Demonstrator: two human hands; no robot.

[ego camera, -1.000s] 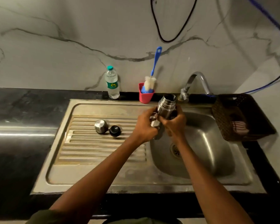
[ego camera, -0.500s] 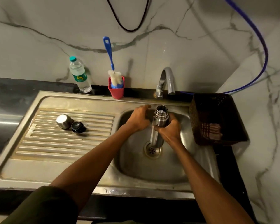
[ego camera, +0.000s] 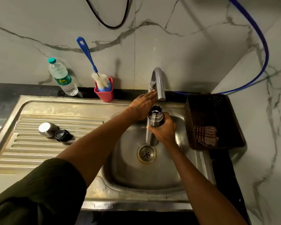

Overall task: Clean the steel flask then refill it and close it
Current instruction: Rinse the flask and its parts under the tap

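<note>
Working left to right with the tap (ego camera: 158, 82) as my reference point: way off to its left on the ribbed drainboard (ego camera: 39, 146) sit the steel cap (ego camera: 47, 129) and the black stopper (ego camera: 63, 135), side by side and just about touching, so the flask is clearly not closed up yet. Back by the wall, left of the tap, there's a plastic water bottle (ego camera: 62, 78), and nearer the tap a red cup (ego camera: 105, 93) with a blue-handled bottle brush (ego camera: 94, 72) standing in it, untouched from the look of it. The left hand (ego camera: 142, 106) reaches up to the tap with fingers straight and flat, tips at the tap's body where I'd guess the lever is, not curled around anything. Right under the spout, the steel flask (ego camera: 153, 125) stands upright over the sink basin (ego camera: 130, 174), mouth open and facing the outlet, above the drain (ego camera: 146, 153). The right hand (ego camera: 164, 130) wraps its fingers around the flask's middle, solid grip. No water visible coming out, so I'd say this is the rinse step just getting started. Next move probably needs the tap turned on while keeping the mouth lined up under the stream. Right of the tap there's a dark basket (ego camera: 193, 120) with a checked cloth (ego camera: 204, 134) in it.
</note>
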